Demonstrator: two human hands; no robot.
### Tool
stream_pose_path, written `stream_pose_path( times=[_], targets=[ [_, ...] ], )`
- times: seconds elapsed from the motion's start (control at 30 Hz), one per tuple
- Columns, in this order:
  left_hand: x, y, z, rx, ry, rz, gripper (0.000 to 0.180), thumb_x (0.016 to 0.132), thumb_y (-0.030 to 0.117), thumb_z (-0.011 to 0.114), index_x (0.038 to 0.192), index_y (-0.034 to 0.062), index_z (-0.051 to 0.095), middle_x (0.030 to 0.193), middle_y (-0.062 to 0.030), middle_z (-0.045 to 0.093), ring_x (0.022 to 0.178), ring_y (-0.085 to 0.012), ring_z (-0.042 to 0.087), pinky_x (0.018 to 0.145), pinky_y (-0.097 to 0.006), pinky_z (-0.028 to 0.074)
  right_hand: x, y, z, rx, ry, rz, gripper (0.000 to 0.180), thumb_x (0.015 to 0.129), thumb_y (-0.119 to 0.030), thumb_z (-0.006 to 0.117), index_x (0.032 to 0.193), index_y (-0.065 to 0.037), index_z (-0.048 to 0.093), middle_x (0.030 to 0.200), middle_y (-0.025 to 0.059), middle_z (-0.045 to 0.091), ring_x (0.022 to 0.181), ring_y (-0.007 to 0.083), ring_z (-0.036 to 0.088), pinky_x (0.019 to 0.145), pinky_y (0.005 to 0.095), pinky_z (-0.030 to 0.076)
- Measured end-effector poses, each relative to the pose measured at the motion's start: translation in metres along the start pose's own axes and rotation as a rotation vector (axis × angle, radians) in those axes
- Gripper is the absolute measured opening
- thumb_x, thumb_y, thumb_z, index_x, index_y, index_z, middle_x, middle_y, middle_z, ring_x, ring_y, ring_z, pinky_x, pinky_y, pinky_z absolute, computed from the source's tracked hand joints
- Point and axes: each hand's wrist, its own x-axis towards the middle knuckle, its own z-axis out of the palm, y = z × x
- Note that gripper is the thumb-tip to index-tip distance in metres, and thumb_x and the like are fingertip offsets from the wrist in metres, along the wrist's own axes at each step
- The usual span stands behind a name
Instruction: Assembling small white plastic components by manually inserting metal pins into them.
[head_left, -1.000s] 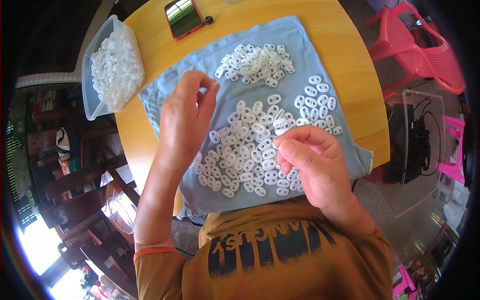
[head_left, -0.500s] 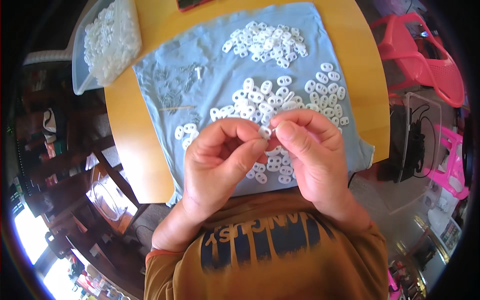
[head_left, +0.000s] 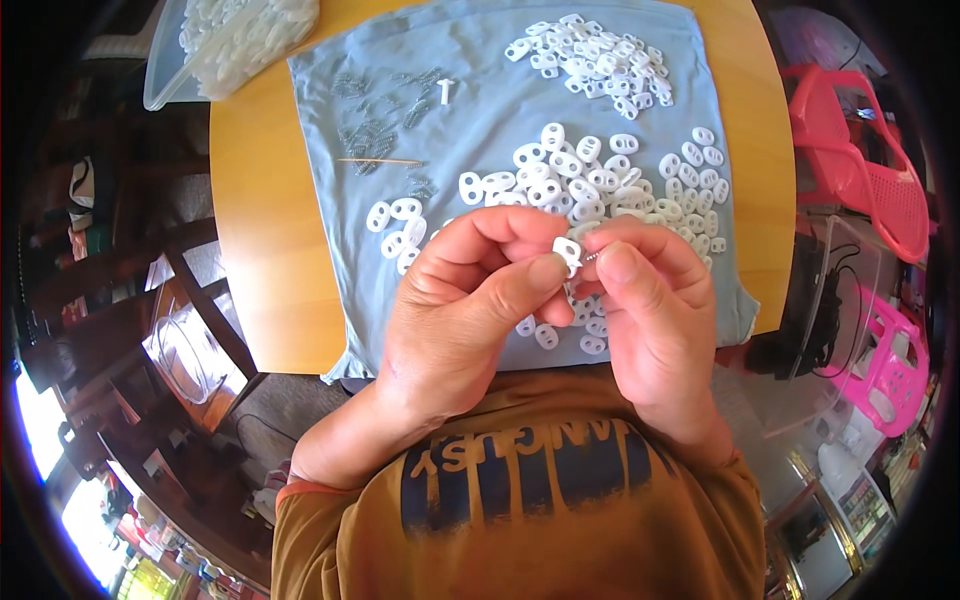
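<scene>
1. Your left hand (head_left: 465,300) was raised over the near edge of the round yellow wooden table (head_left: 265,250), thumb and fingers pinched narrowly on a small white oval plastic piece (head_left: 567,252).
2. Your right hand (head_left: 650,300) met it from 3 o'clock, thumb and forefinger closed tight on a thin, short metal bit (head_left: 590,257) whose tip touched that same white piece; its exact shape was too small to tell.
3. The held piece sat between your two thumbs, just above the lower part of the pale blue cloth (head_left: 480,110) spread across the table.
4. On the cloth at 12 o'clock from your hands lay a loose heap of white oval plastic pieces (head_left: 575,185), spilling toward 2 o'clock.
5. A second, separate pile of the same white pieces (head_left: 590,55) rested at the far edge of the cloth, well apart from your hands.
6. At 10 o'clock a scatter of tiny grey metal springs (head_left: 375,120) lay on the cloth, with a thin wooden stick (head_left: 380,160) beside them and a small white peg (head_left: 445,92) just past them.
7. A clear plastic tub (head_left: 165,85) filled with more white pieces stood off the cloth at 10 o'clock, at the table's far left rim.
8. Pink plastic chairs (head_left: 860,170) stood at 3 o'clock, beyond the table.
</scene>
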Motion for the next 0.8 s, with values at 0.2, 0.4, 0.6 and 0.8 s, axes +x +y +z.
stream_pose_path(
  times=[0.2, 0.4, 0.6, 0.8],
  targets=[
    [-0.004, -0.0014, -0.0011, 0.063, -0.008, 0.071, 0.024, 0.088, 0.001, 0.055, 0.112, -0.001, 0.056, 0.092, -0.0069, 0.062, 0.075, -0.0111, 0.059, 0.07, -0.023, 0.049, 0.0023, 0.0011, 0.0056, 0.027, -0.086, 0.004, 0.012, 0.086, -0.008, 0.06, 0.093, 0.001, 0.064, 0.084, 0.005, 0.062, 0.074, 0.0123, 0.057, 0.068, 0.0246, 0.045],
    [-0.0038, -0.0015, 0.0031, 0.099, 0.022, 0.151, 0.018, 0.086, 0.001, 0.056, 0.104, -0.0003, 0.056, 0.087, -0.0084, 0.061, 0.068, -0.0148, 0.059, 0.064, -0.025, 0.048, 0.0017, 0.0023, 0.0089, 0.041, -0.092, -0.01, 0.012, 0.086, -0.008, 0.06, 0.093, 0.001, 0.064, 0.082, 0.0048, 0.061, 0.073, 0.0123, 0.056, 0.069, 0.0245, 0.045],
    [-0.0036, -0.0029, 0.0017, 0.124, 0.024, 0.183, 0.016, 0.085, -0.001, 0.056, 0.101, -0.0003, 0.055, 0.084, -0.0086, 0.061, 0.067, -0.0153, 0.059, 0.062, -0.026, 0.049, 0.0018, 0.0033, 0.0079, 0.017, -0.046, -0.014, 0.012, 0.086, -0.008, 0.06, 0.094, 0.001, 0.064, 0.085, 0.004, 0.062, 0.077, 0.0091, 0.055, 0.071, 0.0227, 0.044],
    [-0.0023, -0.0029, 0.0014, 0.121, 0.018, 0.198, 0.016, 0.085, -0.001, 0.055, 0.1, -0.0007, 0.055, 0.084, -0.0087, 0.061, 0.066, -0.0156, 0.059, 0.062, -0.026, 0.049, 0.0022, 0.0036, 0.0082, -0.007, -0.031, -0.024, 0.011, 0.086, -0.007, 0.06, 0.094, 0.001, 0.064, 0.086, 0.0041, 0.062, 0.077, 0.009, 0.055, 0.071, 0.0222, 0.044]
  ],
)
